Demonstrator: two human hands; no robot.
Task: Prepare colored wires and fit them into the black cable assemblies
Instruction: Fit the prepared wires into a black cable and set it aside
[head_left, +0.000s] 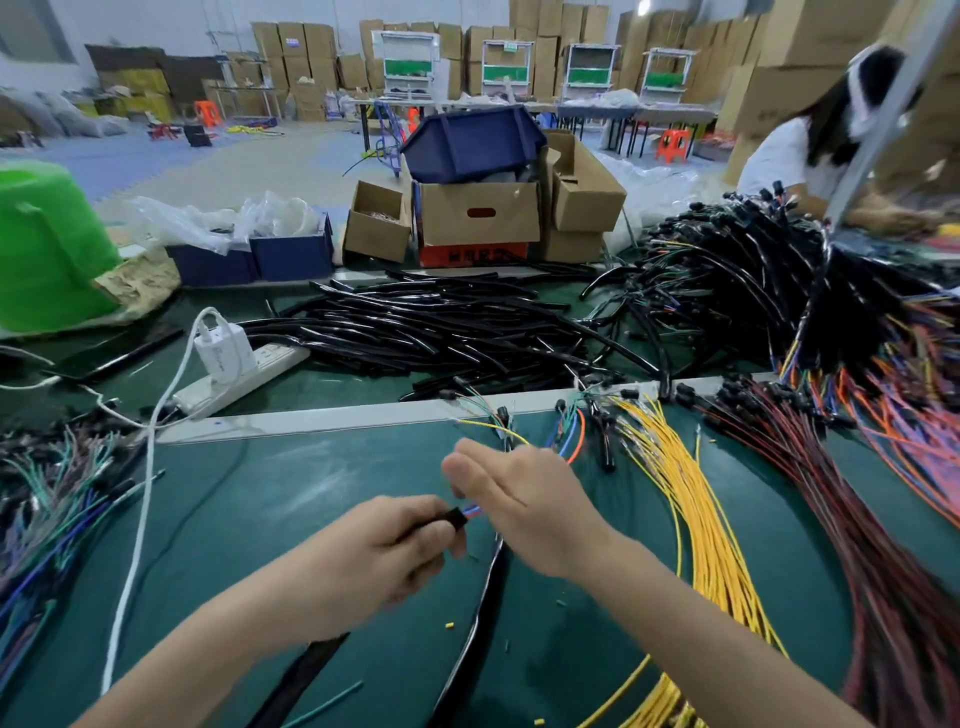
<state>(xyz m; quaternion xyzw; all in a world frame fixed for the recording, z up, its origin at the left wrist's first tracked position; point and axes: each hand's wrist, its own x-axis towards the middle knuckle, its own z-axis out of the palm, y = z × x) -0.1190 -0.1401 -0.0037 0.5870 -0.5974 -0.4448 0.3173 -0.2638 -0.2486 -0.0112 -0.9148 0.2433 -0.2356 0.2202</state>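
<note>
My left hand (387, 551) grips the end of a black cable sleeve (451, 518) just above the green table. Red and blue wire ends (474, 511) stick out of the sleeve toward my right hand (524, 506). That hand holds the colored wires; a thin yellow wire (488, 427) and green, blue and orange ones (569, 434) run away from it toward the table's far edge. Its fingertips are hidden behind the hand. The sleeve's black cable (485, 597) hangs down between my forearms.
A bundle of yellow wires (691, 519) lies right of my hands, dark red wires (852, 519) beyond it. Black tubes (441, 332) are piled behind the metal strip, with a power strip (244, 379) and white cord to the left. Mixed wires (47, 514) lie far left. A person works at far right.
</note>
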